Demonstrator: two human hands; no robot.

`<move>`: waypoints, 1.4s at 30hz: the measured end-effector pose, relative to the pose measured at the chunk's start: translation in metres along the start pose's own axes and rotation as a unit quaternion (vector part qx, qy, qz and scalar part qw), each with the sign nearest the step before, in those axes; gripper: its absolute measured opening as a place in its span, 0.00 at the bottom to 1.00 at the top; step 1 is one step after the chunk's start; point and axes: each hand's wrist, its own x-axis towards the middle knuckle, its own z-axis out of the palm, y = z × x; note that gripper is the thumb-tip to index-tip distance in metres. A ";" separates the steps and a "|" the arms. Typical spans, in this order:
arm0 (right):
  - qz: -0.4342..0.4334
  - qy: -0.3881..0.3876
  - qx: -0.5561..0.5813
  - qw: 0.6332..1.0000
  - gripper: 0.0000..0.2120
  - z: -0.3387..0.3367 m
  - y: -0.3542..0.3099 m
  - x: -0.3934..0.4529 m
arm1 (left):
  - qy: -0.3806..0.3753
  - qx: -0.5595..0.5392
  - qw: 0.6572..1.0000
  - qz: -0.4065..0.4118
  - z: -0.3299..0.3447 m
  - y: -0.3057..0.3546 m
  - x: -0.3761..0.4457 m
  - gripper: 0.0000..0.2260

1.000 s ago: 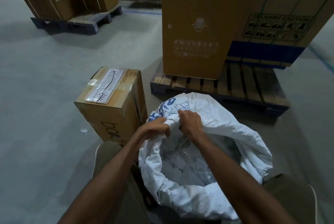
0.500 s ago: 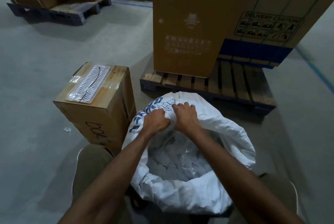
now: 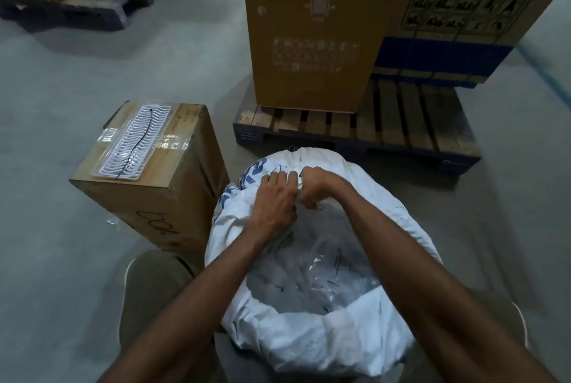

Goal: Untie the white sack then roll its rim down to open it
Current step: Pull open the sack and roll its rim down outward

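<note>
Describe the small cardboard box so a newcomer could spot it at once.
Start at the wooden pallet carrying the tall carton. Left of it, beside the white sack, stands the small cardboard box. Only it has a clear ridged plastic tray taped on top.

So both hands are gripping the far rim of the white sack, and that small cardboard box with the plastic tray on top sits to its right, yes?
Not quite. The head view shows the small cardboard box, plastic tray on top, standing to the left of the white sack, not its right. The rest holds: the left hand and right hand both grip the sack's far rim.
</note>
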 end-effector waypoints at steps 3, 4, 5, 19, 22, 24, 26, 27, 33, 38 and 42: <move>0.005 0.048 0.023 0.999 0.17 0.001 0.005 -0.004 | 0.007 -0.079 0.996 -0.036 0.004 -0.002 0.010 0.22; -0.002 0.118 0.016 0.993 0.17 0.011 0.008 -0.008 | -0.006 -0.107 0.993 -0.053 0.001 -0.003 0.014 0.18; -0.013 0.190 -0.003 0.982 0.22 0.024 0.012 -0.010 | -0.031 -0.134 0.988 -0.072 -0.003 -0.007 0.021 0.17; 0.047 0.018 0.005 0.999 0.20 -0.008 0.031 -0.004 | 0.003 0.005 0.999 0.053 -0.007 0.022 0.029 0.42; 0.056 -0.013 0.009 0.998 0.25 -0.009 0.032 0.002 | 0.017 -0.024 0.999 0.023 0.003 0.019 0.040 0.31; 0.064 0.101 0.000 0.993 0.30 0.011 0.037 -0.003 | -0.022 -0.056 0.998 0.002 0.000 0.017 0.049 0.22; 0.045 0.246 -0.061 0.966 0.35 0.039 0.043 -0.011 | -0.090 -0.075 0.993 -0.014 -0.007 0.013 0.061 0.20; 0.042 0.292 -0.095 0.951 0.38 0.052 0.046 -0.014 | -0.128 -0.085 0.988 -0.022 -0.010 0.011 0.068 0.22; 0.087 0.245 -0.009 0.966 0.19 0.051 0.062 -0.002 | -0.227 -0.051 0.972 0.014 -0.008 0.013 0.084 0.33; 0.077 0.039 0.099 0.991 0.32 0.001 0.066 0.019 | -0.014 0.002 0.993 0.121 0.011 0.034 0.070 0.44; 0.082 0.059 0.140 0.985 0.28 0.006 0.068 0.019 | 0.000 -0.028 0.995 0.099 0.007 0.038 0.084 0.22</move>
